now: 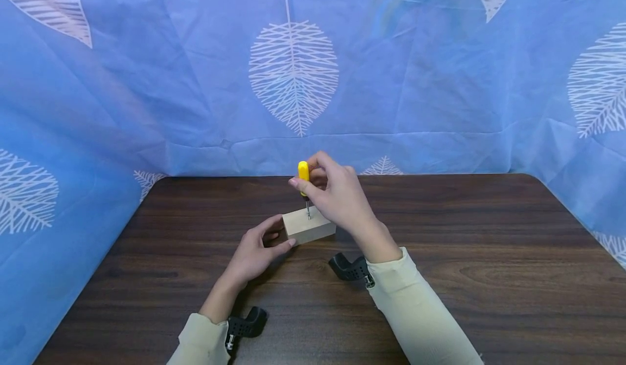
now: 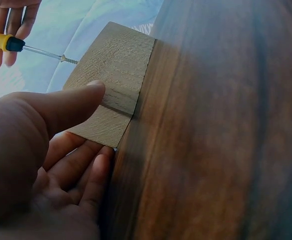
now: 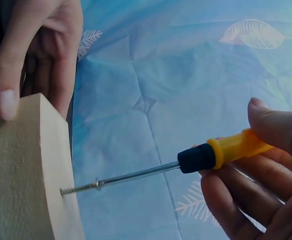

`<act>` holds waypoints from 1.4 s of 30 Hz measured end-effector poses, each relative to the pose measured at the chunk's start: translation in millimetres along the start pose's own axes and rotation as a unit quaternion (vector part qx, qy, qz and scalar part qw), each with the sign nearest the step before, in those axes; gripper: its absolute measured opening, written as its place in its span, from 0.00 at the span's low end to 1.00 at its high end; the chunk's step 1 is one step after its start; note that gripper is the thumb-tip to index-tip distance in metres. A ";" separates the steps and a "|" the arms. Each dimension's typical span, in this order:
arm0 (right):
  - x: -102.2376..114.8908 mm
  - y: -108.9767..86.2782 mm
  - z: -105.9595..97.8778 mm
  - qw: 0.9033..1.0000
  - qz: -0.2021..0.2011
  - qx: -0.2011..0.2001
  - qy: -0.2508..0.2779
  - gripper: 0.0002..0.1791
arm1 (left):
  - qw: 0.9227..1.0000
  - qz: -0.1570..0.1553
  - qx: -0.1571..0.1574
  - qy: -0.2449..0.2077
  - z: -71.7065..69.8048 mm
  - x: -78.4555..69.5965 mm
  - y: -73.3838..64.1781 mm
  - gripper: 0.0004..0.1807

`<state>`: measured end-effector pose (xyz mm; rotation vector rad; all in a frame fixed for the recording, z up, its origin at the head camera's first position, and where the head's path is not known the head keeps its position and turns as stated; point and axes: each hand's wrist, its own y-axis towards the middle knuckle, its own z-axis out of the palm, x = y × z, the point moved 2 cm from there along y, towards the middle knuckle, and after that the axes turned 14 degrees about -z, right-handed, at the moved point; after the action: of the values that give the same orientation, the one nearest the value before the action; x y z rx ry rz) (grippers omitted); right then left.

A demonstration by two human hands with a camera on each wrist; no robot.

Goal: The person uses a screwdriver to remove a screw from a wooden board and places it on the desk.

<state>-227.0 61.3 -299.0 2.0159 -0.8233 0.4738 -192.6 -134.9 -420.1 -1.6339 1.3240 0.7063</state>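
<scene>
Just below the centre of the head view, a pale wooden block (image 1: 313,234) sits on the dark wood-grain surface (image 1: 464,278). At its left end, the left hand (image 1: 255,252) grips it between thumb and fingers. Above it, the right hand (image 1: 343,195) pinches the yellow handle of a screwdriver (image 1: 304,171), which stands nearly upright. Left of centre in the right wrist view, the shaft's tip meets the head of a screw (image 3: 81,189) standing in the block, threads exposed. Blue leaf-patterned cloth (image 1: 205,82) fills the upper frame of the head view.
</scene>
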 end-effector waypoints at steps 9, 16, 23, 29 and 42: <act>-3.9 -0.7 -2.1 0.999 -0.009 -0.036 -0.003 0.10 | 1.000 0.005 0.007 -0.002 0.4 -1.9 -0.7 0.36; -1.8 0.5 -3.2 0.999 -0.019 -0.025 0.000 0.09 | 1.000 0.007 0.015 -0.007 -0.1 -1.3 0.4 0.36; 0.9 1.4 -4.1 1.000 -0.011 -0.003 -0.011 0.10 | 1.000 0.008 0.016 -0.005 -0.4 -1.0 -0.8 0.37; 1.5 0.8 -4.3 1.000 0.016 -0.015 0.010 0.14 | 1.000 0.006 0.011 -0.005 0.7 -1.3 -0.6 0.36; 5.0 -0.1 -5.2 1.000 -0.012 -0.005 -0.011 0.10 | 1.000 0.002 0.012 -0.005 0.5 -0.3 0.0 0.36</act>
<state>-223.5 63.8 -293.2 2.0219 -0.8122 0.4341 -192.6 -134.3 -420.1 -1.6077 1.3245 0.6975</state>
